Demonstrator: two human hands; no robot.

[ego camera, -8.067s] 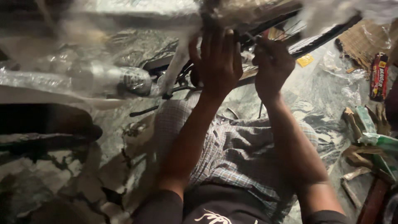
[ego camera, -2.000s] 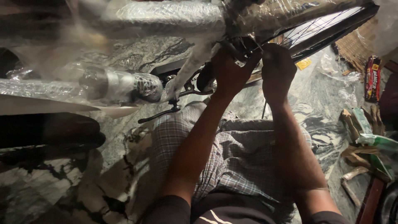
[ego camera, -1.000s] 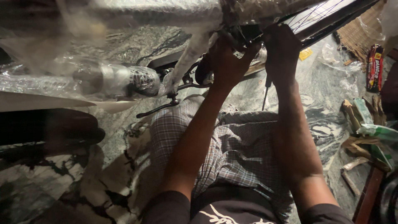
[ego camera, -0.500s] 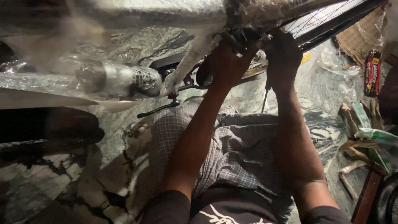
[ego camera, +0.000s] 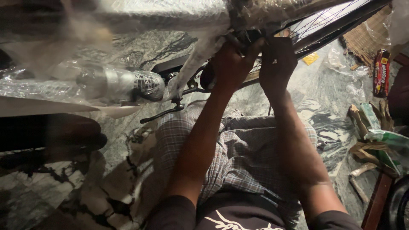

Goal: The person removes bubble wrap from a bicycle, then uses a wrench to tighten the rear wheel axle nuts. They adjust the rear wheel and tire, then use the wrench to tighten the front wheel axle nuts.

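Note:
Both my hands reach up to a plastic-wrapped bicycle frame (ego camera: 162,17) that crosses the top of the view. My left hand (ego camera: 232,64) grips a dark fitting where the wrapped tubes meet, fingers curled around it. My right hand (ego camera: 277,59) is closed on the same spot just to the right, beside the spoked wheel (ego camera: 328,21). What exactly the fingers pinch is hidden in shadow. A wrapped silver tube (ego camera: 115,85) with a black lever (ego camera: 164,114) hangs at the left.
My legs in checked cloth (ego camera: 230,145) rest on a marbled stone floor (ego camera: 64,187). A black saddle-like shape (ego camera: 47,136) lies at the left. Cardboard scraps and green wrappers (ego camera: 379,136), a red packet (ego camera: 380,72) and a woven mat (ego camera: 366,38) sit at the right.
Both hands have risen from the wheel rim to the frame joint and closed on it; the view has tilted slightly. In the last second they barely move.

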